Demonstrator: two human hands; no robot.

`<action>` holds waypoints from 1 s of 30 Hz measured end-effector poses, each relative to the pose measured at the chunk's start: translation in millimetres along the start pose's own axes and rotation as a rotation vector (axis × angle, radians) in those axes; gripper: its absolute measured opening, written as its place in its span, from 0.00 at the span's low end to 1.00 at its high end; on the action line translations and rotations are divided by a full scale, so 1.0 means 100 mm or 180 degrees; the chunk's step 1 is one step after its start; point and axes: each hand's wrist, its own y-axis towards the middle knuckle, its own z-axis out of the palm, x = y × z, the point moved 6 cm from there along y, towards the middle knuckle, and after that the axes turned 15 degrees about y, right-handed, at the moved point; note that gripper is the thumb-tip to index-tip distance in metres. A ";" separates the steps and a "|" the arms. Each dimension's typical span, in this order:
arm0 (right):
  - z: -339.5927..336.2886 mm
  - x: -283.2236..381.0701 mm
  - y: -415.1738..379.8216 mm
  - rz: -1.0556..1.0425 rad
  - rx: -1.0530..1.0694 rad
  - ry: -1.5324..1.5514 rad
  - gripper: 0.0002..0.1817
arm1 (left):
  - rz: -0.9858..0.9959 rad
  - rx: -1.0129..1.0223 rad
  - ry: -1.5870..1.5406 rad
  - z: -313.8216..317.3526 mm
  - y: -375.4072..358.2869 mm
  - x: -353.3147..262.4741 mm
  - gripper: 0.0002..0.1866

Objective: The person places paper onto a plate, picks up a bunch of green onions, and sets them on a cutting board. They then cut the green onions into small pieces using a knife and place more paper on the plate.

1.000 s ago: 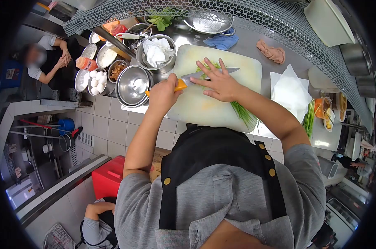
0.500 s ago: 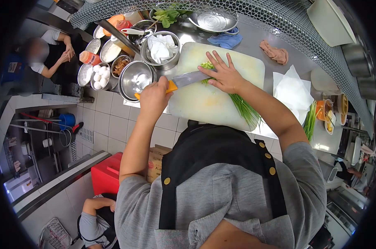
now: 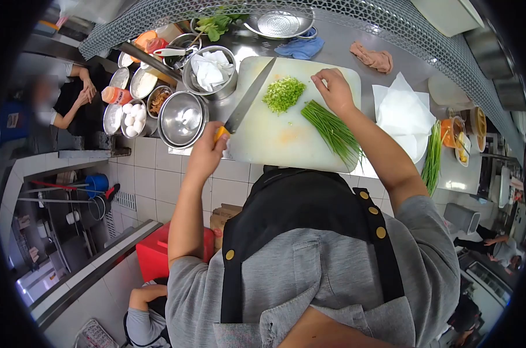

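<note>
My left hand (image 3: 205,152) is closed round the orange handle of a kitchen knife (image 3: 251,95), its blade slanting up over the left part of the white cutting board (image 3: 257,148). To the right, my right hand (image 3: 335,93) hovers above the board, fingers loosely bent and apart, with nothing visible in it. Finely chopped green onion (image 3: 284,94) sits in a small heap between the blade and that hand. A bundle of uncut green stalks (image 3: 332,132) lies below my right hand, running to the board's lower right edge.
Steel bowls (image 3: 183,119) stand left of the board, near a pot with white paper (image 3: 212,69) and a bowl of eggs (image 3: 134,119). Cloths (image 3: 300,47) lie behind. White paper sheets (image 3: 403,110) and more stalks (image 3: 432,159) are at right. A mesh shelf (image 3: 356,26) overhangs.
The knife has swung away to the left, its blade now pointing forward. My right hand has lifted off the blade and moved right, uncovering the chopped heap.
</note>
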 end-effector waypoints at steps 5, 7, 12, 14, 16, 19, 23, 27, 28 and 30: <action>0.02 -0.05 -0.47 -0.0638 -0.0833 0.0157 0.16 | -0.0344 0.0485 -0.0894 0.43 0.11 -0.12 0.15; 0.13 0.03 -0.64 -0.0490 -0.0706 -0.0076 0.25 | -0.0480 0.0657 -0.1370 0.55 0.13 -0.21 0.12; 0.39 0.04 -0.81 -0.0187 -0.0534 -0.0612 0.38 | -0.0324 0.0644 -0.0845 0.65 0.13 -0.32 0.13; 0.46 -0.07 -0.83 -0.0185 -0.0609 -0.0689 0.36 | -0.0242 0.0461 -0.0337 0.62 0.10 -0.29 0.13; 0.49 -0.13 -0.87 -0.0332 -0.0646 -0.1029 0.31 | -0.0216 0.0440 -0.0024 0.58 0.06 -0.26 0.14; 0.42 -0.18 -1.00 -0.0342 -0.0770 -0.1125 0.28 | 0.0003 0.0360 0.0599 0.62 -0.02 -0.16 0.14; 0.37 -0.26 -1.14 -0.0286 -0.0851 -0.1140 0.28 | 0.0451 0.0588 0.1495 0.68 -0.18 -0.36 0.14; 0.33 -0.26 -1.22 -0.0305 -0.0939 -0.1143 0.28 | 0.0533 0.0840 0.1446 0.84 -0.28 -0.36 0.14; 0.33 -0.26 -1.23 -0.0292 -0.0958 -0.1165 0.28 | 0.0493 0.0884 0.1474 0.86 -0.30 -0.34 0.14; 0.33 -0.26 -1.26 -0.0304 -0.0983 -0.1189 0.29 | 0.0488 0.0912 0.1539 0.86 -0.23 -0.34 0.14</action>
